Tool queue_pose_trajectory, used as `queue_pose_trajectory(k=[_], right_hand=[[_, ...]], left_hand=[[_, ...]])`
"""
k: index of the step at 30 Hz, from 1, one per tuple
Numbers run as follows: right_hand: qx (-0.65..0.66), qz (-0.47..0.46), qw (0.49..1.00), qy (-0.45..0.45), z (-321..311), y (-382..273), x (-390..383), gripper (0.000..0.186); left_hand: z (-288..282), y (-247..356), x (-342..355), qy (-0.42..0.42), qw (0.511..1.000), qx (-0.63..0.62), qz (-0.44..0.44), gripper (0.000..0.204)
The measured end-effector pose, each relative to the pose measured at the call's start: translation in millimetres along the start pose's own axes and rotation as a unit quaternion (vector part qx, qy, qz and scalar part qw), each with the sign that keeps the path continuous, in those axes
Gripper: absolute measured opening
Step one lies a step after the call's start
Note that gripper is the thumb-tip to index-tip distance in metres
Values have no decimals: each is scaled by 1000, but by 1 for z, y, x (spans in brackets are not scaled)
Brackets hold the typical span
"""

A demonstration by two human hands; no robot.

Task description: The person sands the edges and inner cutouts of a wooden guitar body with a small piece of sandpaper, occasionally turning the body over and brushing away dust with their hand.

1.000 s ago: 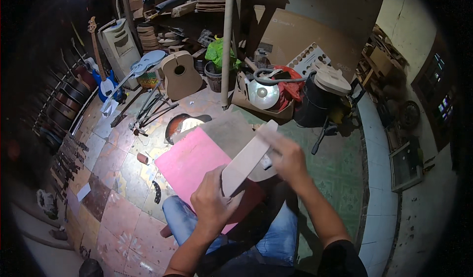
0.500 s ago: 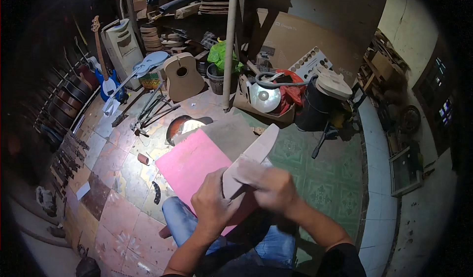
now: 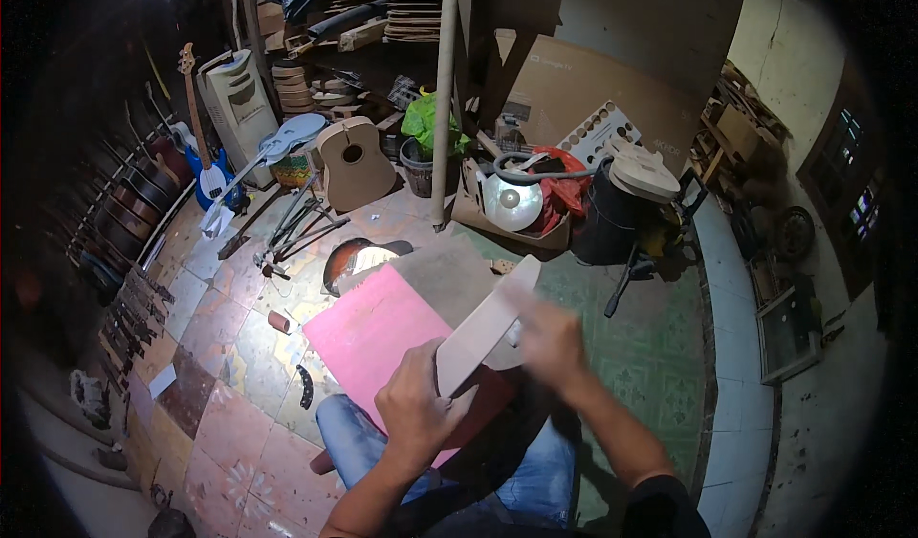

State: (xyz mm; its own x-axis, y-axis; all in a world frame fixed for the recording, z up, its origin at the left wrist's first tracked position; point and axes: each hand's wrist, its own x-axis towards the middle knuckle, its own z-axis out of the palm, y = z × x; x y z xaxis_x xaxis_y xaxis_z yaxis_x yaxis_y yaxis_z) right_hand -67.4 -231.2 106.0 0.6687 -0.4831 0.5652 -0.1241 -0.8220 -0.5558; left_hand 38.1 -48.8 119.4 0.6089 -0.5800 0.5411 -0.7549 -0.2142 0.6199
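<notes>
A long, flat piece of pale wood point(image 3: 478, 332), tapered at its far end, slants up to the right above my lap. My left hand point(image 3: 418, 399) is closed around its near end, thumb along the lower edge. Over the far half is my right hand point(image 3: 547, 332), smeared by motion, its fingers at the wood's upper face. Whether anything lies between those fingers and the wood cannot be made out. Beneath the piece, a pink board point(image 3: 373, 318) rests across my knees, partly hidden by my left hand and the wood.
A sunburst guitar body point(image 3: 349, 261) lies on the tiled floor ahead, near a small brown cylinder point(image 3: 279, 322). Farther off stand an unfinished acoustic guitar body point(image 3: 356, 160), a blue bass guitar point(image 3: 210, 179) and a black bucket point(image 3: 602, 218). Several guitars point(image 3: 124, 203) line the left wall.
My right hand has slid up and away along the wood, baring its near half. The wood has shifted slightly, with my left hand still gripping its near end.
</notes>
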Motion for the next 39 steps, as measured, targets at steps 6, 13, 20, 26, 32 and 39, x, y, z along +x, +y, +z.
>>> queue_pose_trajectory(k=[6,13,20,26,32,39], right_hand=[[56,19,996,63,-12,47,32,49],[59,-38,997,-22,-2,6,9,48],[7,-145,988,-54,8,-32,-14,46],[54,156,984,-70,-7,84,51,56],[315,197,927,-52,-23,45,43,54],[154,82,973,-154,-11,55,52,61]], left_hand=[[5,3,-1,1,999,-32,-2,59],[0,-8,-6,17,1000,-10,-3,58],[-1,-11,-5,25,1000,-2,-6,57],[-6,-20,0,23,998,-47,-47,56],[-22,-42,-3,31,996,-80,-38,51],[-28,-72,16,6,996,-87,22,58]])
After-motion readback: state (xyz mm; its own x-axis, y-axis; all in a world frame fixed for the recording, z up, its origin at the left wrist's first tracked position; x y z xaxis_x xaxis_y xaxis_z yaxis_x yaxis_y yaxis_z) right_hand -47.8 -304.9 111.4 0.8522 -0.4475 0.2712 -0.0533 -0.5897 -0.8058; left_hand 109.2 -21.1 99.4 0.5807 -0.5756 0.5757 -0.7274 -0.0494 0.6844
